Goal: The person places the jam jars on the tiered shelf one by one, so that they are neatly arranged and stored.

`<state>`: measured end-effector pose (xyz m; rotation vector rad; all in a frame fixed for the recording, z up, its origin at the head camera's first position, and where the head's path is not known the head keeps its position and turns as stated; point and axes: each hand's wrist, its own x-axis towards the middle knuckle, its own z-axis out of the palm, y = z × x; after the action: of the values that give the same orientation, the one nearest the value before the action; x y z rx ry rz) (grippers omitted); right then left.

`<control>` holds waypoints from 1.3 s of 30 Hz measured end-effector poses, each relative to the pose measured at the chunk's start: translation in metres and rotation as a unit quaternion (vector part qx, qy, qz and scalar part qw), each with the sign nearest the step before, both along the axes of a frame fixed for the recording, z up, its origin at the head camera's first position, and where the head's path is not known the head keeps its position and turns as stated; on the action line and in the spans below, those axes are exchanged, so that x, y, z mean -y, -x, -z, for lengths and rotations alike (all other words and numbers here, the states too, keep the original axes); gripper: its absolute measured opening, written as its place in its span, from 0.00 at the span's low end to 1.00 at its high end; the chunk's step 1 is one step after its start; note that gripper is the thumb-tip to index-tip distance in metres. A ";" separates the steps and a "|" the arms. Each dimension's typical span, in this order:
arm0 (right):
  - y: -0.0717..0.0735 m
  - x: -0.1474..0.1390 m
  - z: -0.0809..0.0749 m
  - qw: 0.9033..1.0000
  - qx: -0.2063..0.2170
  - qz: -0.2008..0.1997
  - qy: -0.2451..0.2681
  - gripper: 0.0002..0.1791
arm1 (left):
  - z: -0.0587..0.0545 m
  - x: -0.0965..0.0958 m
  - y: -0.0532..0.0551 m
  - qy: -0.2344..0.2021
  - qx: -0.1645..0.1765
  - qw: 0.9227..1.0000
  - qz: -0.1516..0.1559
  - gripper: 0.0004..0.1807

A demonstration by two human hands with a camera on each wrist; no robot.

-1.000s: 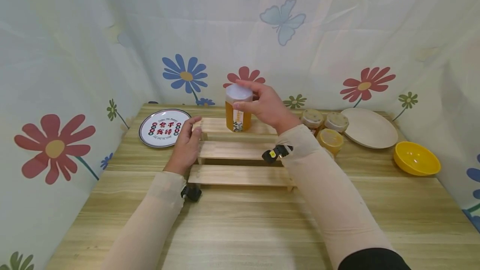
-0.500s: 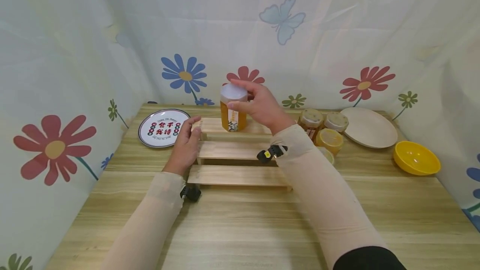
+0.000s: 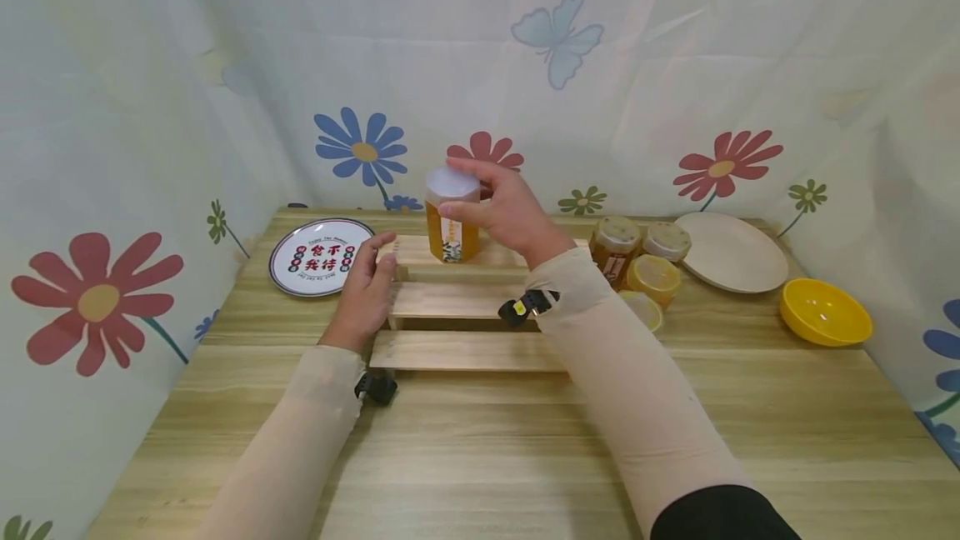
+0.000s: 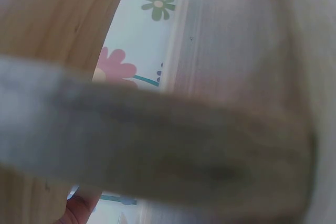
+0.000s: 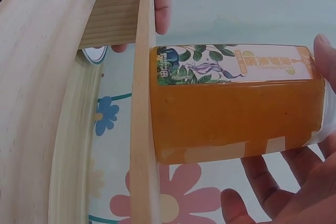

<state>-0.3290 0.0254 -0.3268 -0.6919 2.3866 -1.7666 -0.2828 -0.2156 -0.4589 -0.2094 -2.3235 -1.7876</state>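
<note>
A tall jar [image 3: 453, 227] of orange-amber contents, with a white lid and a printed label, stands upright on the top tier of a three-step wooden rack [image 3: 465, 350]. My right hand [image 3: 504, 211] grips it by the lid, thumb in front and fingers behind. In the right wrist view the base of the jar [image 5: 236, 114] meets the edge of the top board [image 5: 143, 103]. My left hand [image 3: 367, 290] holds the left end of the rack's top tier, fingers over the edge. A blurred wooden bar [image 4: 157, 135] covers much of the left wrist view.
Right of the rack stand several smaller lidded jars [image 3: 652, 277]. Behind them lies a beige plate [image 3: 731, 252], with a yellow bowl [image 3: 825, 315] at the far right. A white plate with red characters [image 3: 318, 227] lies left of the rack. A flowered curtain [image 3: 637, 107] encloses the table.
The jar has moved left along the top tier in my right hand, toward the rack's left end. My left hand keeps its hold on the rack.
</note>
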 end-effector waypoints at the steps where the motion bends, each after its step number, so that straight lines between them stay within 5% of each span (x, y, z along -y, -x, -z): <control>1: 0.000 0.001 0.000 1.000 -0.001 0.000 -0.001 0.39 | -0.002 -0.001 -0.001 -0.001 0.002 1.000 0.001 0.25; 8: -0.002 0.006 -0.001 1.000 -0.014 -0.004 0.001 0.38 | -0.027 -0.009 -0.019 -0.005 0.012 1.000 0.004 0.25; 12: -0.002 0.010 0.000 1.000 -0.020 -0.004 0.005 0.37 | -0.030 -0.010 -0.022 -0.004 0.010 1.000 0.004 0.25; 15: -0.002 0.014 0.000 1.000 -0.023 -0.008 0.010 0.37 | -0.029 -0.010 -0.021 0.000 0.009 1.000 0.004 0.25; 22: 0.000 0.022 -0.001 0.999 -0.038 -0.017 0.013 0.37 | 0.002 0.001 0.002 0.019 -0.012 1.000 -0.006 0.25; 39: 0.000 0.038 0.002 1.000 -0.018 0.005 0.006 0.38 | 0.000 0.000 0.001 0.007 -0.007 1.000 0.000 0.26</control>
<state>-0.3286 -0.0127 -0.3283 -0.7208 2.4086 -1.7902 -0.2835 -0.2160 -0.4592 -0.2228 -2.3255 -1.7649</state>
